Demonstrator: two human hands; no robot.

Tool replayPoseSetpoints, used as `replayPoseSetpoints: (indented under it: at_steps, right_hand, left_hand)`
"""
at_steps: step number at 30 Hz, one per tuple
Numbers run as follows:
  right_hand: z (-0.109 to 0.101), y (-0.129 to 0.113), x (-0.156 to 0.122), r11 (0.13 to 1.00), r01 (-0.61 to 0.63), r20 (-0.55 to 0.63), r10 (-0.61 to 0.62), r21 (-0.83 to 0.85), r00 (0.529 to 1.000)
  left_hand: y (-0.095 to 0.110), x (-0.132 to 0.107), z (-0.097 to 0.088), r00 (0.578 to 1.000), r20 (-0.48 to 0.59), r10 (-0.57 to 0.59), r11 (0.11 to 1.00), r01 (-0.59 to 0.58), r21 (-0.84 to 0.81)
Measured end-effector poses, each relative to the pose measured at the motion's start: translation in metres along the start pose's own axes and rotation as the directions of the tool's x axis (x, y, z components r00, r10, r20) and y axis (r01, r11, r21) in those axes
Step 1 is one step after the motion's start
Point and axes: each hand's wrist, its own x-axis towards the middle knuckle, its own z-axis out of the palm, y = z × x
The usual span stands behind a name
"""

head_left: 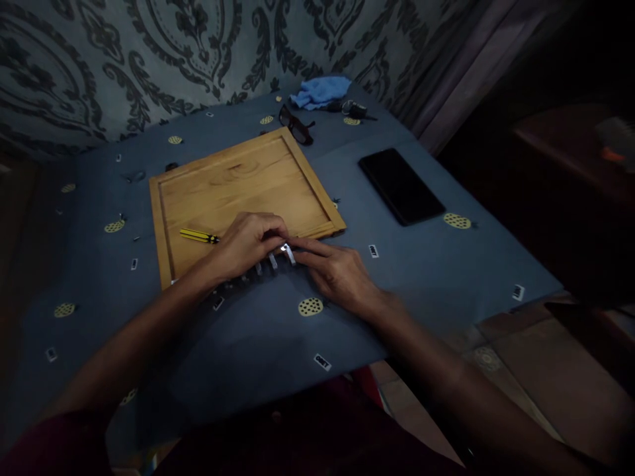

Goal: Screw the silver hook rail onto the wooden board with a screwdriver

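Across the front edge of a framed wooden board (243,178) runs a dark strip with several shiny metal hooks (273,262), possibly a hook rail. My left hand (251,243) rests over the board's near edge, thumb and fingers pinched at the strip's right end. From the other side, my right hand (342,276) reaches in with fingers together, gripping that same end by the rightmost hook. The fingers hide exactly what is between them. Beside my left hand, a yellow-and-black screwdriver (198,236) lies on the board, its tip end hidden by the hand.
A blue patterned tablecloth (278,344) covers the table. To the right lies a black phone (401,185). Sunglasses (296,125), a blue cloth (321,91) and keys (353,109) are at the back. A patterned curtain (198,53) hangs behind.
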Motion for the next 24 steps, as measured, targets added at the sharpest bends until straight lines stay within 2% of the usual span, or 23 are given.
replayPoseSetpoints:
  at_steps: [6,10,13,16,20,24]
  right_hand:
    - [-0.001,0.000,0.000,1.000,-0.011,0.006,0.011,0.007,1.000]
    - [-0.002,0.001,0.000,1.000,0.005,0.009,-0.005,0.025,1.000]
    - [-0.001,0.001,0.000,1.000,0.006,0.015,-0.006,0.023,1.000]
    - [-0.002,0.000,0.000,1.000,0.002,0.024,-0.003,0.018,1.000]
    - [-0.001,0.000,0.000,1.000,-0.007,0.019,0.007,0.013,1.000]
    - [0.000,0.000,0.000,1.000,-0.007,0.020,0.007,-0.007,1.000]
  left_hand:
    - [0.002,-0.001,-0.007,0.999,0.027,-0.039,0.999,0.039,0.008]
    - [0.003,-0.011,-0.023,0.991,-0.082,-0.105,0.994,0.108,0.030]
    - [0.006,-0.024,-0.027,0.976,-0.140,-0.169,0.985,0.172,0.008]
    - [0.013,-0.034,-0.016,0.980,-0.151,-0.133,0.985,0.148,0.090]
    - [0.025,-0.041,0.011,0.986,-0.100,-0.131,0.909,0.160,0.385]
    - [0.030,-0.041,0.025,0.980,-0.102,-0.172,0.855,0.200,0.478]
